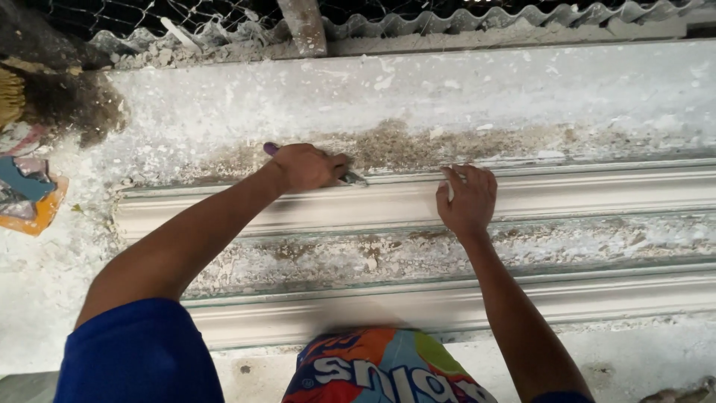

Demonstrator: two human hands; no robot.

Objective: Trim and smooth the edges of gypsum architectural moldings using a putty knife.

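A person's left hand, grip closed on a purple-handled tool, works the far white plaster moulding as the right hand steadies it, fingers spread; near moulding looks formed, crumbs litter the surface.

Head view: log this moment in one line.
left hand: grips purple-handled tool | right hand: flat on upper moulding | lower moulding: untouched

A crumpled orange-and-blue packet lies flat at the left edge.
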